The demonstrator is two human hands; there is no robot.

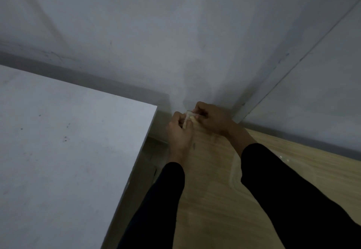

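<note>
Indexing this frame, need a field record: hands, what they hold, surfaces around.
left hand: pinches a small pale piece
right hand: pinches the same piece
pale piece: kind unclear, at far end of wood-grain sheet, near wall
white panel: left of the arms
sleeves: black

A dim, grey-white wall (175, 23) fills the upper view, scuffed and marked with a darker blotch (197, 80) low down. On the right, a pale trim strip (283, 68) runs diagonally beside a white panel (332, 96). A grey skirting (312, 145) meets the light wood-grain floor (214, 209). At left stands a white bench (58, 151), speckled with dark marks.
</note>
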